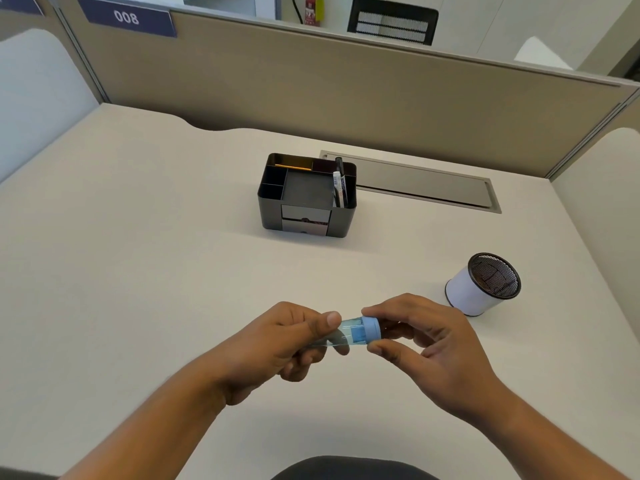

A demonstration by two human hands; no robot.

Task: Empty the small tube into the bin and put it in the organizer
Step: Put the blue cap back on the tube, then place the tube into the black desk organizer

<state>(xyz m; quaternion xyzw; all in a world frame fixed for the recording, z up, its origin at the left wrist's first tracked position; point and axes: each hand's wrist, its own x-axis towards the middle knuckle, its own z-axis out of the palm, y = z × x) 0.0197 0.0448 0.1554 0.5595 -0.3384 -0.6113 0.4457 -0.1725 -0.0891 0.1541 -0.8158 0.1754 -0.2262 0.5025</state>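
Observation:
A small clear tube with a light-blue cap lies sideways between both hands, low over the desk near its front edge. My left hand grips the clear body; its far end is hidden in my fingers. My right hand pinches the blue cap between thumb and fingers. The small round bin, white outside with black mesh inside, stands on the desk to the right, just beyond my right hand. The black organizer sits at the middle of the desk, farther back.
The organizer holds pens in its right slot, a yellow pencil at the back, and small drawers in front. A grey cable hatch lies flush behind it. Beige partition walls enclose the desk.

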